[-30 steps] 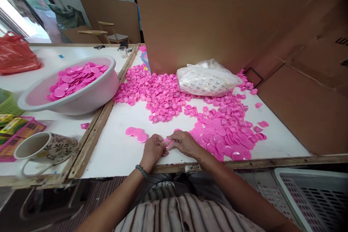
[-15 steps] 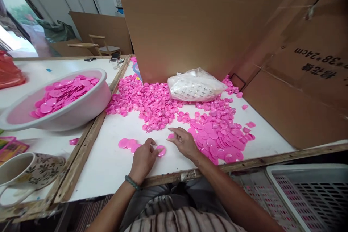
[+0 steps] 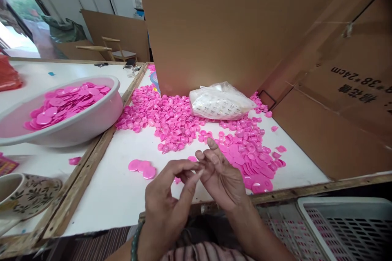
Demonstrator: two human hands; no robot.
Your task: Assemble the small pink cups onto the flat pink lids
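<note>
Both my hands are raised together above the near edge of the white table (image 3: pixel 122 195). My left hand (image 3: pixel 167 204) has its fingers curled, its fingertips meeting those of my right hand (image 3: pixel 222 177), whose palm faces up with fingers half bent. Whatever sits between the fingertips is too small to make out. Three flat pink discs (image 3: pixel 141 168) lie on the table just left of my hands. A spread of flat pink discs (image 3: pixel 245 159) lies to the right. A heap of small pink caps (image 3: pixel 165 120) lies farther back.
A white basin (image 3: pixel 92 120) full of pink discs stands on the left table. A clear plastic bag (image 3: pixel 219 102) of small parts lies against the cardboard wall (image 3: pixel 229 28). A floral mug (image 3: pixel 27 197) sits near left, a white crate (image 3: pixel 352 224) lower right.
Both hands have lifted off the table and come together near me, the right one turning palm up. The pink disc under my left hand half a second ago is gone from view.
</note>
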